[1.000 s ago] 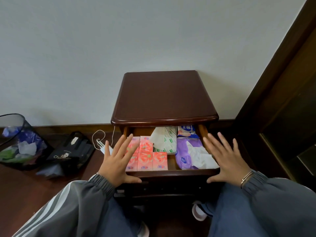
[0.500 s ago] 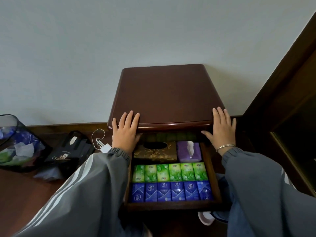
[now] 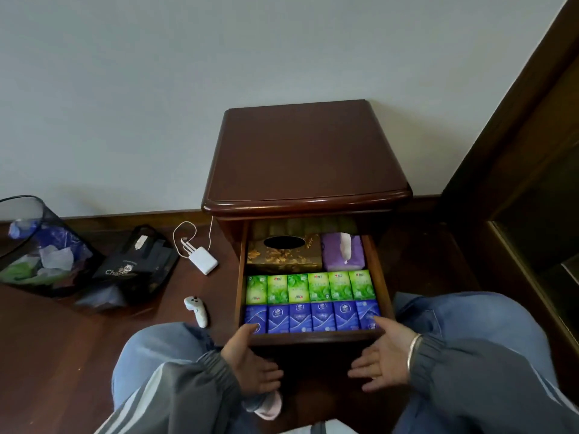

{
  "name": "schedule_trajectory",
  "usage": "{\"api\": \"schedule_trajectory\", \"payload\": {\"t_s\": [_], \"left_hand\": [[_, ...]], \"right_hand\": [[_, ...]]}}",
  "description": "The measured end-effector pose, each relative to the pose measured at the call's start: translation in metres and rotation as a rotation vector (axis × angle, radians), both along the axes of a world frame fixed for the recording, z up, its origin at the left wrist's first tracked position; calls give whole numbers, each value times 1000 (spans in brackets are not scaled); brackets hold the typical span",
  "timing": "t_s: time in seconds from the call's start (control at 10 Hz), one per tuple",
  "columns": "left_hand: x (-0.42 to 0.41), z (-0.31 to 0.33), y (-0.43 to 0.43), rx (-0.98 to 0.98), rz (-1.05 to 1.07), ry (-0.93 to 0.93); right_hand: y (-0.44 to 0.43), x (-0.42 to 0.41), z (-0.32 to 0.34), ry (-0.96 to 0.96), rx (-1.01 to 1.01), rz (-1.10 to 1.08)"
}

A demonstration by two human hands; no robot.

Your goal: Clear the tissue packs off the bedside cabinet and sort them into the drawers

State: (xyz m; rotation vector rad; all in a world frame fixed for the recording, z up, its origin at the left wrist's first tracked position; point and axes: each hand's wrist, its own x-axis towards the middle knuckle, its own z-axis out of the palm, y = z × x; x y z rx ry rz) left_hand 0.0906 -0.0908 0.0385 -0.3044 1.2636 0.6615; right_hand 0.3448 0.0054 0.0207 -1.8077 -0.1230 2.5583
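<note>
Two hands sit at lower centre, both open and empty, palms turned inward below the drawer front: left hand (image 3: 252,368) with its thumb touching the front rail, right hand (image 3: 384,358) with its thumb resting at the drawer's front right corner, a bangle on the wrist. Fingertips of both are partly lost in shadow under the drawer.

Lower drawer (image 3: 377,277), centre of frame, pulled out of the bedside cabinet (image 3: 305,155). Contents, front to back:
- blue tissue packs (image 3: 313,317), one row of six, upright, side by side; lettering too small to read.
- green tissue packs (image 3: 310,287), one row of six, directly behind the blue.
- patterned tissue box (image 3: 283,256), back left, oval slot dark.
- purple tissue pack (image 3: 343,252), back right, a white sheet sticking up.

Rear of the drawer runs under the cabinet body and is too dark to make out. Cabinet top carries nothing.

Floor, left of the cabinet: white charger (image 3: 203,261) with looped cable; white controller (image 3: 196,310); black bag (image 3: 138,261), print cut off; mesh bin (image 3: 34,245) at the left edge, partly out of frame. Knees in blue jeans flank the drawer, and a pink-tipped foot shows below the left hand.
</note>
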Motion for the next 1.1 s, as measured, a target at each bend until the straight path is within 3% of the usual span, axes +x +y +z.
{"api": "schedule_trajectory", "payload": {"t_s": [0.1, 0.3, 0.7, 0.9, 1.1], "left_hand": [[-2, -3, 10, 101, 151, 13], [-11, -11, 21, 168, 331, -161], [-48, -30, 144, 415, 493, -8], [-57, -38, 171, 477, 508, 12], [-74, 0, 138, 483, 442, 221]], "right_hand": [[8, -10, -2, -32, 44, -146], [27, -11, -4, 51, 123, -282], [133, -57, -16, 263, 319, -652], [148, -65, -24, 225, 427, -639], [122, -44, 42, 88, 538, -438]]}}
